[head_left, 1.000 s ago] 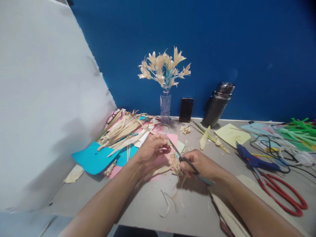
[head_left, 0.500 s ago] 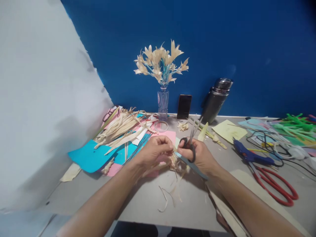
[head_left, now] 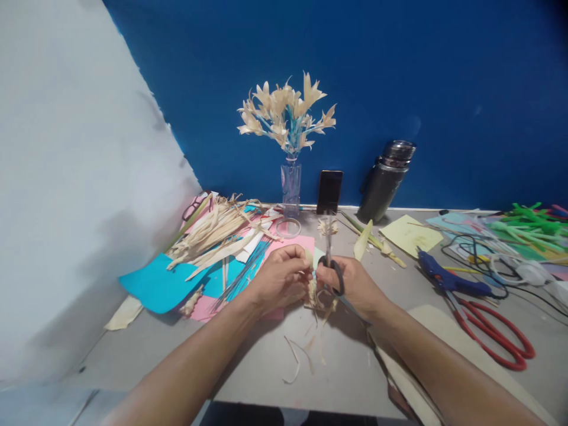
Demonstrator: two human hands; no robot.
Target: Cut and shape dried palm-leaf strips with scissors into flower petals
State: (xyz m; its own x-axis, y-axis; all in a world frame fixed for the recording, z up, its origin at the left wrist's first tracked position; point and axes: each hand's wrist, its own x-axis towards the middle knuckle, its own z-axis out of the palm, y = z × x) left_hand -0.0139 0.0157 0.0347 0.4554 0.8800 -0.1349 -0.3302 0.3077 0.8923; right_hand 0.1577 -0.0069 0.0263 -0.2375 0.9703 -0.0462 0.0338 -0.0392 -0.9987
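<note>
Centre of the frame, just below the middle: the left hand [head_left: 279,275] pinches a small bundle of dried husk strips [head_left: 314,291] between thumb and fingertips, closed narrow on it. The right hand [head_left: 355,284] touches the same bundle from the other side and is closed around the black loops of small scissors [head_left: 329,254], whose blades point straight up the frame toward the phone [head_left: 329,191]; the scissors' long axis runs near vertical in the picture. The husk bundle hangs with its long axis roughly up-down, loose ends trailing toward the grey table [head_left: 266,367].

Handling, as a judgement: the strips look very light, dry and thin, stiff along the grain but apt to split or crumble, so a gentle pinch close to the bound end suits them better than a grip on the frayed tips.

Periphery: a pile of husk strips [head_left: 213,231] at middle left, a vase of husk flowers [head_left: 290,118] at upper centre, red scissors [head_left: 492,334] at right.
</note>
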